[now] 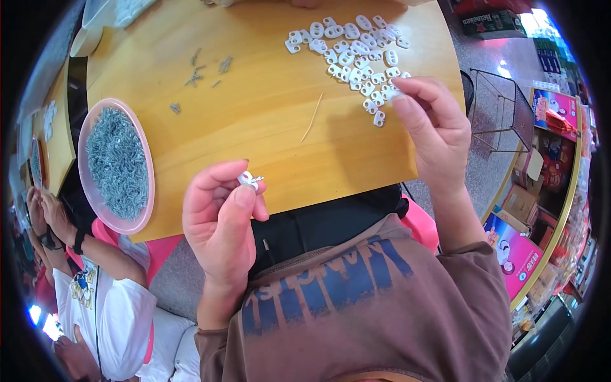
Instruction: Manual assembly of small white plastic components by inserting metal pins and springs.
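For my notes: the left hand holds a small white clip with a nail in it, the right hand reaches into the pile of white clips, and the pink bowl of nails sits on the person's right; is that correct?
Not quite: in the head view the pink bowl of nails sits on the person's left. The left hand does hold a white clip, and the right hand is at the pile of white clips.

The middle of the wooden table (267,121) lies open, crossed only by a thin stick (312,117). At upper right, a heap of white clips (356,51) fills the surface. A pink bowl of small nails (116,164) blocks the left edge, and a few loose nails (203,69) lie scattered at upper left. Between bowl and heap there is wide passage.
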`<state>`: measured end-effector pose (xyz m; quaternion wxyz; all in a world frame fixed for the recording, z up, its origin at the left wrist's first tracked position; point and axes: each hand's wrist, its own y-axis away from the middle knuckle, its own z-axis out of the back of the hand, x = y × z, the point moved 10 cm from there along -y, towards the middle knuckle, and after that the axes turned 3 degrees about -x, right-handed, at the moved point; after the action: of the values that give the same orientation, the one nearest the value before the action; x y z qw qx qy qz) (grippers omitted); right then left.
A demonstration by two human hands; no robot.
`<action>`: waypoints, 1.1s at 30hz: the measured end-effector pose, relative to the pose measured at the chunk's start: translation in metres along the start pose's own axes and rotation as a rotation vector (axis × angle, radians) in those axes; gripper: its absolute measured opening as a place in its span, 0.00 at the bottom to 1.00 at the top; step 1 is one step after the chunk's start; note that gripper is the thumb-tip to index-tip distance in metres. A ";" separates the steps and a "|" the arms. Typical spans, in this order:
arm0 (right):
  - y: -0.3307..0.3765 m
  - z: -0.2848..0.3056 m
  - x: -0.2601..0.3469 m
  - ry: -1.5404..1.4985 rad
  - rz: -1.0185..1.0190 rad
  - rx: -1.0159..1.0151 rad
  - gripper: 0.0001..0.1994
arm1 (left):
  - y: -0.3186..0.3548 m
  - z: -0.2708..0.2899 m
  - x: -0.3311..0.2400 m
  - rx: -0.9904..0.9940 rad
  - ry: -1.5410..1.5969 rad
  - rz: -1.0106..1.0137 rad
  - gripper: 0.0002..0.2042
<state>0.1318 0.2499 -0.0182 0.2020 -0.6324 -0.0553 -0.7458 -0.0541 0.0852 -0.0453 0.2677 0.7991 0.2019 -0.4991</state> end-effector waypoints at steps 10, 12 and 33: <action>0.052 -0.108 -0.002 -0.976 -0.956 0.289 0.09 | 0.003 -0.021 -0.017 0.095 0.028 -0.042 0.10; 0.060 -0.117 -0.001 -1.011 -1.011 0.337 0.10 | 0.003 -0.021 -0.020 0.097 0.016 -0.060 0.10; 0.055 -0.129 0.031 -0.908 -0.704 0.561 0.12 | 0.003 -0.013 -0.021 0.052 -0.032 -0.102 0.08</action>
<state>0.0294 0.1489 -0.0234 0.0594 -0.7523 -0.5331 -0.3826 -0.0516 0.0898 -0.0209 0.2240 0.7863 0.2251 -0.5300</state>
